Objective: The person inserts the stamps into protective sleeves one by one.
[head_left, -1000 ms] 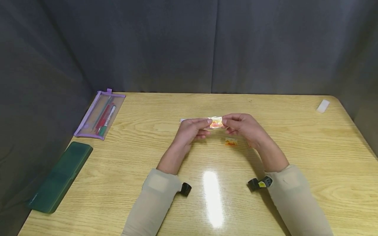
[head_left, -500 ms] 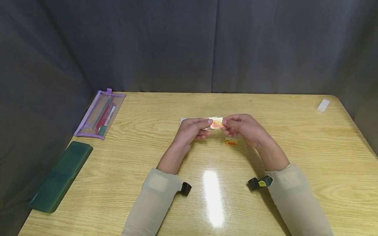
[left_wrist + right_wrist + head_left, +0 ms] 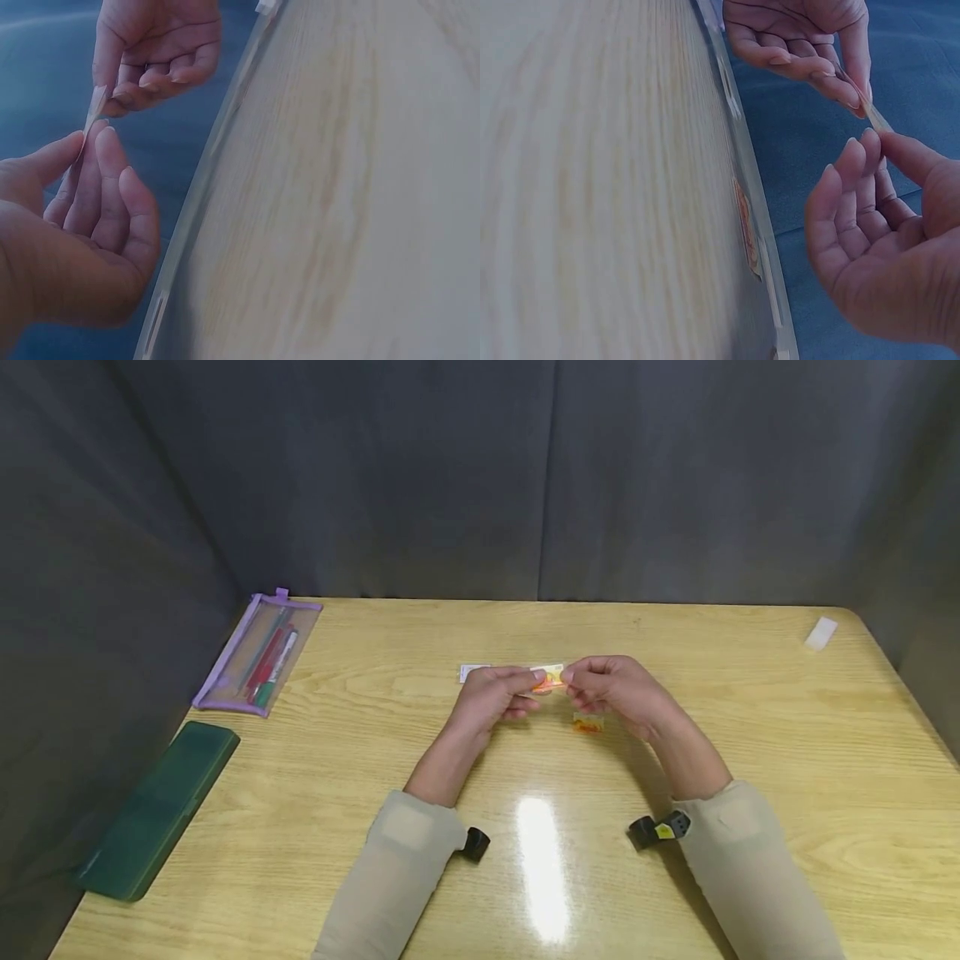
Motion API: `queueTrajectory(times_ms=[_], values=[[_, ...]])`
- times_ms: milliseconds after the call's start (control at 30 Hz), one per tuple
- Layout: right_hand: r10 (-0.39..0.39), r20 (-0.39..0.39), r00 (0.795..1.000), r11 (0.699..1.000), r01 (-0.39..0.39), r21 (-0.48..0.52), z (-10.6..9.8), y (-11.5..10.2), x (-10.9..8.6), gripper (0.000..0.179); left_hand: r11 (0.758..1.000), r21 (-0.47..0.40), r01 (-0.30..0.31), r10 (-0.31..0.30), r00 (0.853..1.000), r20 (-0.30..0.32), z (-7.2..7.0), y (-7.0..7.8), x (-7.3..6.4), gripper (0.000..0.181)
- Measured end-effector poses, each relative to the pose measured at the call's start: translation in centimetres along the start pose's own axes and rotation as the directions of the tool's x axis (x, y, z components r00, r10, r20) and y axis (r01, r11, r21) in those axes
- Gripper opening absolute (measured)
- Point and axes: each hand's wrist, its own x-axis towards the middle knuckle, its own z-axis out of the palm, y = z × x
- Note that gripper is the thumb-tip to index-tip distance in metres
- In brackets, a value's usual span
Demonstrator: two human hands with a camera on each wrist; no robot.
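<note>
In the head view, both hands hold a small thin card (image 3: 550, 677) with yellow and red print, above the table. My left hand (image 3: 491, 697) pinches its left end between thumb and fingers. At the opposite end, my right hand (image 3: 618, 693) pinches it likewise. Both wrist views show the card (image 3: 94, 114) nearly edge-on, a flat slip stretched between the two thumbs. A similar yellow and orange card (image 3: 588, 723) lies on the table just below the right hand. Partly hidden behind the left hand is a white piece with a dark border (image 3: 473, 672).
On the left of the wooden table (image 3: 360, 760) lie a purple-edged mesh pouch (image 3: 258, 656) with pens inside and a long green case (image 3: 161, 810). A small white block (image 3: 821, 633) sits at the far right corner. Dark curtains (image 3: 375, 477) stand behind.
The held card has tilted a little and its glare has lessened. More of the white piece's dark border shows behind the left hand. Both hands keep their pinch; the view has shifted slightly.
</note>
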Motion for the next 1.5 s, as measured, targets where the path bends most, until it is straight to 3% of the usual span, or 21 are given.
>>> queueTrajectory(times_ms=[467,800,1000,1200,1500], values=[[-0.001,-0.008,1.000,0.999,0.001,-0.035,0.3,0.4,0.1,0.022,0.999,0.020,-0.050,0.050,0.999,0.011,-0.1,-0.3,-0.3,0.027],[-0.008,0.026,1.000,1.000,0.008,0.000,0.4,0.3,0.0,0.036,0.998,0.042,-0.037,0.038,0.999,-0.022,-0.2,-0.4,-0.3,0.027],[-0.011,-0.019,1.000,0.999,0.010,-0.031,0.4,0.3,-0.1,0.038,0.993,0.106,-0.059,0.057,0.998,0.026,-0.3,-0.6,-0.5,0.029],[-0.003,-0.061,0.998,0.996,-0.002,-0.093,0.2,0.2,-0.3,0.035,0.982,0.185,-0.046,0.027,0.994,0.102,-0.6,-0.3,-0.6,0.035],[-0.016,-0.064,0.998,0.993,0.008,-0.115,-0.3,-0.2,-0.5,0.036,0.976,0.209,-0.062,0.046,0.996,0.078,-1.0,1.0,-0.3,0.025]])
